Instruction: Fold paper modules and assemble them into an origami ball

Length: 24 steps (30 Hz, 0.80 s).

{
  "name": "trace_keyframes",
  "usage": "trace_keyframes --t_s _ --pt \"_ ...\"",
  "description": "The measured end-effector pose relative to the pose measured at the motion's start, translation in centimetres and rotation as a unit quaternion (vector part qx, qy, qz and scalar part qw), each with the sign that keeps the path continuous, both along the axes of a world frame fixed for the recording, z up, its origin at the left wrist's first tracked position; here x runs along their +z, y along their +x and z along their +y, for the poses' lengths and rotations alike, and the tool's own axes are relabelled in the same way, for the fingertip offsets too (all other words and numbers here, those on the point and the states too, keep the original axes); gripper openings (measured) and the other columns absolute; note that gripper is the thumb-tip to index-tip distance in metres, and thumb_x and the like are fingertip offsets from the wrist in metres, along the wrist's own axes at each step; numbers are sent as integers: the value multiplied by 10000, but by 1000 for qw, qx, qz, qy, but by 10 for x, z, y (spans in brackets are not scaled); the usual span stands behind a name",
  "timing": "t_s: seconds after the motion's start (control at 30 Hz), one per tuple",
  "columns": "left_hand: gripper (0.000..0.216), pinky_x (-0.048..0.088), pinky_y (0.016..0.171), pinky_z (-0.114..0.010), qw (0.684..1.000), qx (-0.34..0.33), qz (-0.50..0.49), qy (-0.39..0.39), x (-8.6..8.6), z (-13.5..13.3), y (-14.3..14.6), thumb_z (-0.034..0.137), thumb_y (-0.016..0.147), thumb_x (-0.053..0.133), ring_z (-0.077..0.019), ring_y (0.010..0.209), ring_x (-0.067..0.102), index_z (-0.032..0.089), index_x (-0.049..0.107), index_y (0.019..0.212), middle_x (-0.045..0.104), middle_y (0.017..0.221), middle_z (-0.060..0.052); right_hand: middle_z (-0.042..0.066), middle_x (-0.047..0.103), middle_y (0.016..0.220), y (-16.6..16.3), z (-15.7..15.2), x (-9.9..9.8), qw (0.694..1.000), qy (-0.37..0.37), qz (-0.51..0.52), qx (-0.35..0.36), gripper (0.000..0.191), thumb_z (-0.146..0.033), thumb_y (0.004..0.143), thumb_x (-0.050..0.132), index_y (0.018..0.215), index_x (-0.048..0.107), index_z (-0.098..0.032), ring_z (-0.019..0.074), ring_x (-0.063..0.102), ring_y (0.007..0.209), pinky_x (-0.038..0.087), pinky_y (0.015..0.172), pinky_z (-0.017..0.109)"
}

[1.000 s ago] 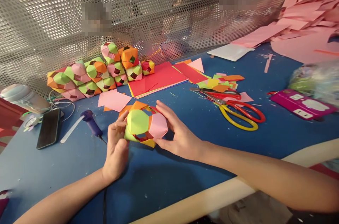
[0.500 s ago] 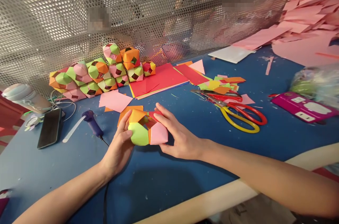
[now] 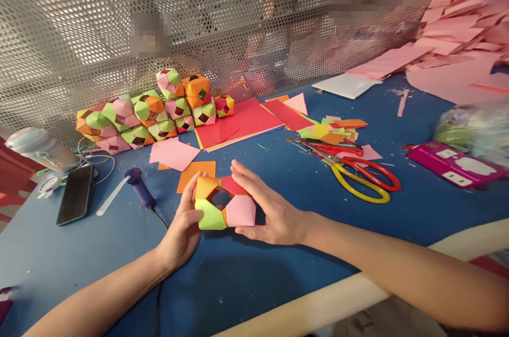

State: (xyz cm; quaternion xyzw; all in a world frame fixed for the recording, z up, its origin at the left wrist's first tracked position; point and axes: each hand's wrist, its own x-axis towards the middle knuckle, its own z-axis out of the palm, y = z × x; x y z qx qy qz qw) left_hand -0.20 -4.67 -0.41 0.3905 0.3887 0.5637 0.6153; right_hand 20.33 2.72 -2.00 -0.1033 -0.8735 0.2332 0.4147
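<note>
Between my hands is a folded paper ball with green, pink, orange and red faces and an opening in its middle. My left hand grips its left side, thumb on the green face. My right hand holds the right side, fingers over the red and pink faces and thumb beneath. Just behind it lies an orange paper sheet, beside pink paper. A blue glue gun rests left of my left hand, its cord running toward me.
Several finished paper balls are stacked against the perforated metal screen. Red paper sheets, scissors and paper scraps lie behind and right. A phone and a bottle stand left; a magenta power strip lies right.
The paper ball has tilted in my hands, so its middle opening now faces me more. Both hands keep their hold, and my right fingers have shifted slightly on it.
</note>
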Motion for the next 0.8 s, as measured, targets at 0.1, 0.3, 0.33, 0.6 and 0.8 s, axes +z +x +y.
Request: trace_keyframes --t_s 0.1,0.3,0.33,0.6,0.8 --pt "645 448 1023 -454 1000 -1 -3 -14 0 1 0 237 748 563 -308 1312 456 360 435 1367 390 1505 12 100 63 1629 0 2 0 1000 5 -23 17 993 -372 820 694 1550 27 -287 302 143 1483 273 1164 525" --pt "531 464 1011 -451 1000 8 13 6 2 -1 4 193 746 581 -291 1299 468 362 519 1246 409 1474 23 69 -31 1632 0 3 -3 999 -7 -33 11 1070 -454 788 722 1546 -22 -317 311 66 1489 231 1173 531" --pt "520 461 1016 -456 1000 14 22 11 2 -1 5 190 747 588 -292 1311 456 363 523 1232 393 1488 27 60 -55 1631 0 2 -2 999 -24 -33 10 1093 -502 772 723 1544 -30 -327 317 43 1489 213 1176 540" --pt "377 357 1108 -499 991 16 88 103 -11 -4 2 236 791 692 -310 1414 323 354 561 1124 213 1598 39 17 116 1628 -3 -15 7 941 -333 35 -39 688 -574 954 382 1542 126 -324 236 93 1496 123 1206 519" --pt "448 213 1192 -491 969 22 199 143 -14 -12 3 423 861 627 -314 1491 112 358 520 1292 149 1620 8 30 244 1599 -11 -23 6 908 -413 39 -53 619 -516 965 421 1519 234 -315 233 188 1480 205 1199 505"
